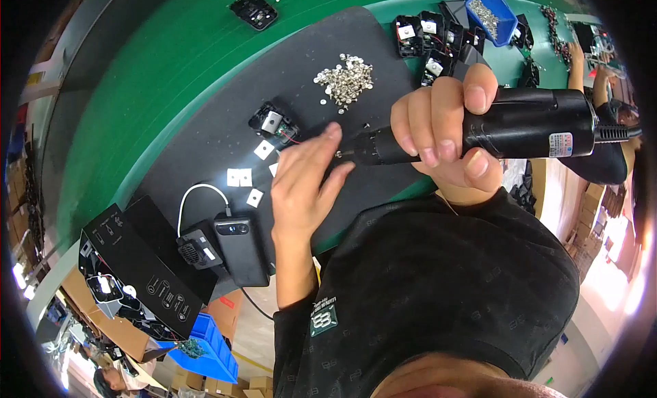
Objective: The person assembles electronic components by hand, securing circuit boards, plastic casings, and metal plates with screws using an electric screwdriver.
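Black electric screwdriver [530, 124] is closest to the camera, lying sideways in my right hand [445, 121], nearer me and to the right of the screw pile [344, 82]. Fingers and thumb wrap right round the barrel; guessing I've got it sideways so the bit [350, 153] meets my left hand [301, 186]. That one's nearer me than the pile and a bit left, fingers stretched side by side, thumb apart, with the bit's tip by the gap. Can't tell if I'm touching it. Small black housing [276, 125] with a white plate [272, 119] sits left of the pile. Loose white squares [263, 149] lie further toward me, all on the dark mat [287, 62], probably for easy grabbing.
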The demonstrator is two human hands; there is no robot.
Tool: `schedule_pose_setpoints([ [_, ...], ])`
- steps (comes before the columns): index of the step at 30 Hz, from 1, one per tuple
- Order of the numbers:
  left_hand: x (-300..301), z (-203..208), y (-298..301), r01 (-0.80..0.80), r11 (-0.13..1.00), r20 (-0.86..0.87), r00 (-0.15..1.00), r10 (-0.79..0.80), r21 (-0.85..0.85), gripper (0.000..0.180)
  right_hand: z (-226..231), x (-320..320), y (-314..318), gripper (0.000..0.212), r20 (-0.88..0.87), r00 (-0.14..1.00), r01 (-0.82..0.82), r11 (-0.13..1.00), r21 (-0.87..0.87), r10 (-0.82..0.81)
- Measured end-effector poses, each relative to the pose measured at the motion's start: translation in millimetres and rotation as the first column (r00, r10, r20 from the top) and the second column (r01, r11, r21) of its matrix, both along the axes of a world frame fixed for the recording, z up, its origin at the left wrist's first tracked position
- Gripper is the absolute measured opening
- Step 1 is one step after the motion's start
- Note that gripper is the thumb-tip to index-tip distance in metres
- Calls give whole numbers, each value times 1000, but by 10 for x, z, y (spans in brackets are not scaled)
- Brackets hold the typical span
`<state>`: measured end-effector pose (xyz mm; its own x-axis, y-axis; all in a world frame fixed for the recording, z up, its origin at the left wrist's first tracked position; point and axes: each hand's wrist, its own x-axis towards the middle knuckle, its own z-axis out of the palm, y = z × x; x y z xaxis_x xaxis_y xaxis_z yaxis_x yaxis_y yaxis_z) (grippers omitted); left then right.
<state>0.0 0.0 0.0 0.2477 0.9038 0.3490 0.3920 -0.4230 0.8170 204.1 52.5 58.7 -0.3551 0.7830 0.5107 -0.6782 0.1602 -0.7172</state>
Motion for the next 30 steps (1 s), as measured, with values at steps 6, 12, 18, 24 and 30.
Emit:
schedule_pose_setpoints([
  [6, -266, 104, 190, -354, 932, -188, 913, 362, 80, 91, 13, -160, 149, 43, 25, 997, 76, 997, 30, -77],
  [12, -278, -155, 249, -319, 948, -381, 877, 291, -12, 84, -83, -492, 312, 44, 95, 991, 90, 994, 57, -95],
  [18, -265, -158, 321, -331, 943, -326, 894, 308, -16, 76, -129, -635, 372, 45, 164, 983, 72, 996, 54, -80],
  [24, -287, -166, 348, -328, 943, -315, 902, 295, -54, 74, -190, -698, 400, 45, 134, 989, 63, 998, -3, -62],
  [30, -275, -184, 376, -327, 943, -296, 908, 297, -58, 73, -253, -726, 438, 40, 135, 988, 70, 998, 8, -71],
])
